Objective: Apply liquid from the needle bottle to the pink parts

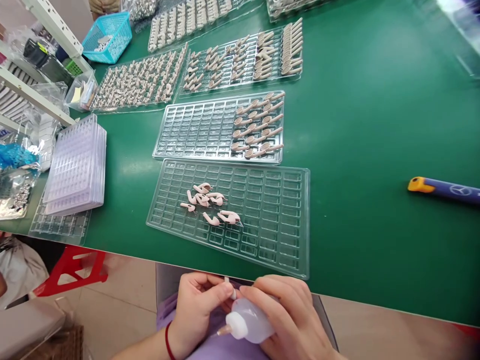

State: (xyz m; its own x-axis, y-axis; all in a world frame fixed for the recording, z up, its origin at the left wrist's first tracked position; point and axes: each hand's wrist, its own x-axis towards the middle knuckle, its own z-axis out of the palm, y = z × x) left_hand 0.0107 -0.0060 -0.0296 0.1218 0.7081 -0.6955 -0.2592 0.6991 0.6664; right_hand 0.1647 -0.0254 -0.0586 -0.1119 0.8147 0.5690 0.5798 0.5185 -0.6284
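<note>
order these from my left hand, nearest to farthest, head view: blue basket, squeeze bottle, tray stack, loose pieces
1. Squeeze bottle: in the right hand
2. Loose pieces: ahead, on the near tray
3. Tray stack: to the left
4. Blue basket: far back left

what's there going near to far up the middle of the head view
Squeeze bottle in the right hand → nearest clear tray with scattered pale pieces → second clear tray filled only at its right end → third tray holding several groups

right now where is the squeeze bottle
The squeeze bottle is at the bottom middle of the head view, held in the right hand, with the left hand just beside it.
</note>
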